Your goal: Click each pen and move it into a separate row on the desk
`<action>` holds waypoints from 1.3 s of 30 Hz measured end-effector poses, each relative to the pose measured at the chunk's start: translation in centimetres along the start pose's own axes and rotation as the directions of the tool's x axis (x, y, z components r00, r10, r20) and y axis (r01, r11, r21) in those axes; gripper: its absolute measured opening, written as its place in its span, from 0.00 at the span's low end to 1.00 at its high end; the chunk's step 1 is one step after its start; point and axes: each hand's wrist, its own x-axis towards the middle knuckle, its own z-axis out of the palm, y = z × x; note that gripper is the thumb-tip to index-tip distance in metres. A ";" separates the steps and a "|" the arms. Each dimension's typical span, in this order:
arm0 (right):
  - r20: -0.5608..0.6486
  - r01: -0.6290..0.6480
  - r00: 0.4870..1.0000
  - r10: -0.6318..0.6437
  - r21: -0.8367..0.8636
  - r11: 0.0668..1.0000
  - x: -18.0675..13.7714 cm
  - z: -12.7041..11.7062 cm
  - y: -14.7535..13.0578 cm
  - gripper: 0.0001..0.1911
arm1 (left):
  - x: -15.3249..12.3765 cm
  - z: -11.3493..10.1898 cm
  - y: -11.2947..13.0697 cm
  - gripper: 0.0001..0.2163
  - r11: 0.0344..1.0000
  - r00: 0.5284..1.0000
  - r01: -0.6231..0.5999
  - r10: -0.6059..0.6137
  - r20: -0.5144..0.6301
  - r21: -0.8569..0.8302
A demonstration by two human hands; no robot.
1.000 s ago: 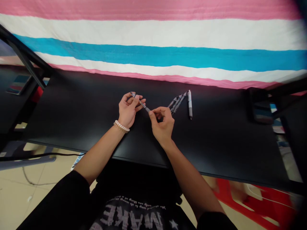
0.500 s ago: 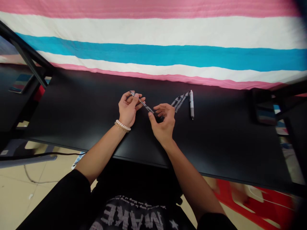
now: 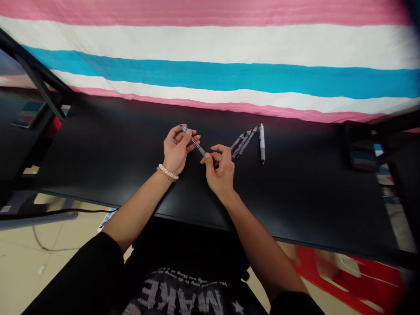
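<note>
Above the black table, a slim pen [image 3: 198,146] slants between my two hands, its grey end toward the right. My left hand [image 3: 177,146] pinches its upper left part between thumb and fingers. At the lower right end, the thumb and forefinger of my right hand [image 3: 221,173] close on the grey grip. Just beyond my right hand lie several patterned grey and black pens [image 3: 244,142], side by side and partly hidden by the fingers. A white and grey pen [image 3: 262,144] lies apart, to the right of them.
The black table [image 3: 295,192] reaches back to a striped pink, white and blue cloth [image 3: 210,74]. Near its right end sits a dark object [image 3: 361,146]. Black frame bars [image 3: 41,83] rise at the left. A red plastic stool [image 3: 351,280] stands below on the right.
My right hand has shifted slightly left and its fingers have closed on the pen's lower end. More of the patterned pens shows behind it. My left hand has barely moved.
</note>
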 end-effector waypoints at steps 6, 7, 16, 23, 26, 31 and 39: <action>-0.021 0.054 0.998 -0.055 -0.053 0.997 -0.1 0.1 0.1 0.10 | 0.0 0.1 0.2 0.11 0.999 1.000 0.004 -0.004 0.008 -0.044; -0.004 0.048 0.999 -0.048 -0.042 0.998 0.0 0.1 0.1 0.09 | 0.0 0.1 0.2 0.10 0.999 1.000 0.013 -0.013 0.011 -0.043; 0.055 0.061 0.997 -0.060 -0.023 0.998 -0.1 0.1 0.1 0.09 | -0.4 0.6 1.4 0.03 0.971 0.981 0.168 -0.149 0.121 -0.171; 0.225 0.095 0.970 -0.091 -0.007 0.995 -0.7 0.7 -0.5 0.14 | -0.6 0.5 2.5 0.16 0.910 0.959 0.284 -0.273 0.079 -0.303; 0.228 0.111 0.968 -0.107 -0.006 0.994 -0.8 0.7 -0.5 0.14 | -0.8 0.3 2.6 0.15 0.912 0.968 0.250 -0.237 0.080 -0.325; 0.215 0.120 0.970 -0.110 -0.033 0.992 -0.8 0.6 -0.6 0.14 | -0.9 0.5 2.7 0.15 0.937 0.975 0.218 -0.195 0.110 -0.274; 0.102 0.074 0.994 -0.043 -0.327 0.942 0.0 -0.1 0.6 0.16 | -0.3 -0.4 -1.3 0.29 0.976 0.910 0.091 -0.162 0.383 0.198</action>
